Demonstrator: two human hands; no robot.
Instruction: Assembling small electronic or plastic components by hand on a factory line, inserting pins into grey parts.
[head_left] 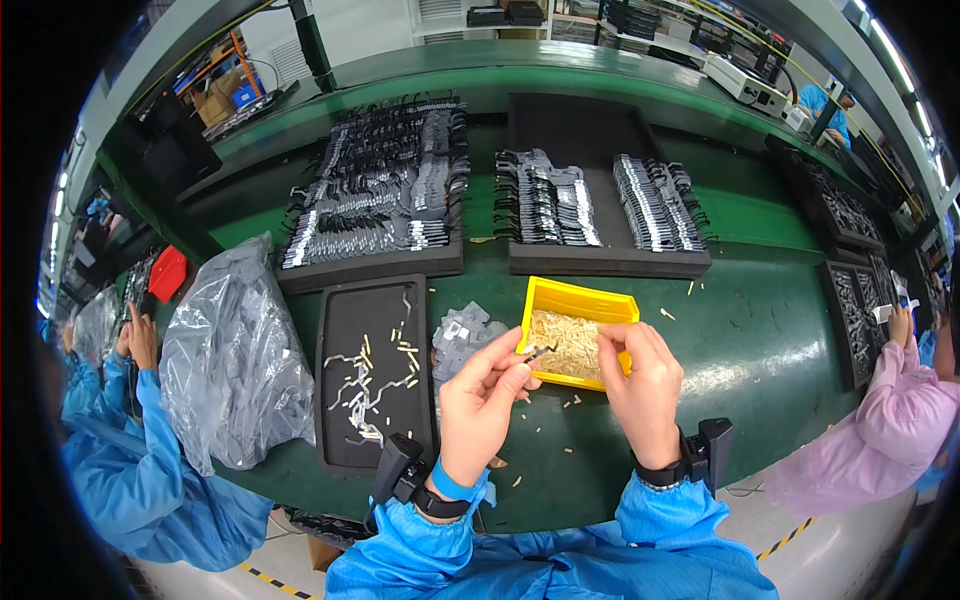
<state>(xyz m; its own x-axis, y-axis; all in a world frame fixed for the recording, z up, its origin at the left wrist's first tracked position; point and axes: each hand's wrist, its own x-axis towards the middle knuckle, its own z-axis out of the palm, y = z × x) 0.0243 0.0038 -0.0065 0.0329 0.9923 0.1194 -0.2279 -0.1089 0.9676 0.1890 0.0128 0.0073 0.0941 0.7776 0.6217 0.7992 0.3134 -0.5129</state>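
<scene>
My left hand (482,405) pinches a small thin part with a dark bent strip (541,353) over the near left side of a yellow bin (585,293). Many small pale, straw-coloured slips (562,335) fill the bin. Above its right side, my right hand (640,385) has its thumb and fingers drawn together; anything between the tips is too small to make out. A pile of flat grey pieces (465,338) lies on the table just left of the bin, partly behind my left hand.
Left of the pile, a black tray (335,400) holds loose thin strips. A large plastic bag (235,370) of grey pieces lies beyond it. Two black trays (610,262) with rows of parts stand behind. Stray slips dot the green table (740,340). Co-workers sit on both sides.
</scene>
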